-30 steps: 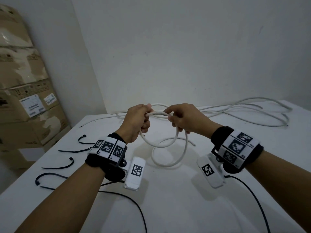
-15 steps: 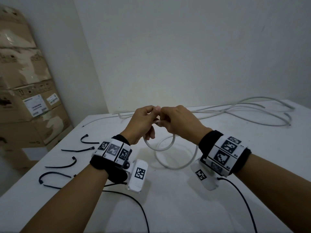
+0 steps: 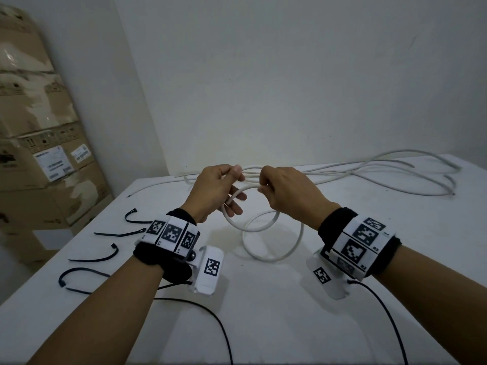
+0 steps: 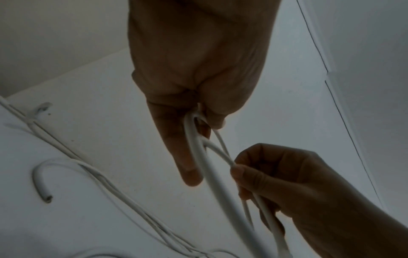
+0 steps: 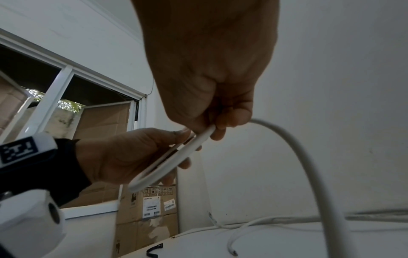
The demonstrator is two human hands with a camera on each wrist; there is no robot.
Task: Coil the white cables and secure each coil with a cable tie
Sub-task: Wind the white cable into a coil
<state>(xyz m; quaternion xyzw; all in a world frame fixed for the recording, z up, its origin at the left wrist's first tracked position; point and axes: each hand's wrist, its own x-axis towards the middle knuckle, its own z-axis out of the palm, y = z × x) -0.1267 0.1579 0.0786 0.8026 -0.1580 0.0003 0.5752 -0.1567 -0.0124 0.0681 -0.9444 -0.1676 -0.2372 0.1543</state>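
Above the white table (image 3: 266, 327), I hold a white cable coil (image 3: 251, 227) between both hands. My left hand (image 3: 233, 180) grips the gathered loops at the top, thumb against curled fingers. My right hand (image 3: 263, 184) pinches a strand of the same cable close beside it. One small loop hangs below the hands and a wider loop (image 3: 276, 256) reaches the tabletop. In the left wrist view my left hand (image 4: 198, 113) clamps the cable (image 4: 212, 176) while my right hand (image 4: 240, 172) pinches a strand. In the right wrist view my right hand (image 5: 213, 130) pinches the loop (image 5: 174, 158).
Several black cable ties (image 3: 120, 234) lie spread along the table's left side. More loose white cables (image 3: 395, 171) trail across the back right towards the wall. Stacked cardboard boxes (image 3: 39, 159) stand off the left edge. Thin black wrist leads (image 3: 210, 317) cross the front.
My hands came together half a second ago and have since drawn slightly apart. The hanging loops sit a little lower and wider than before.
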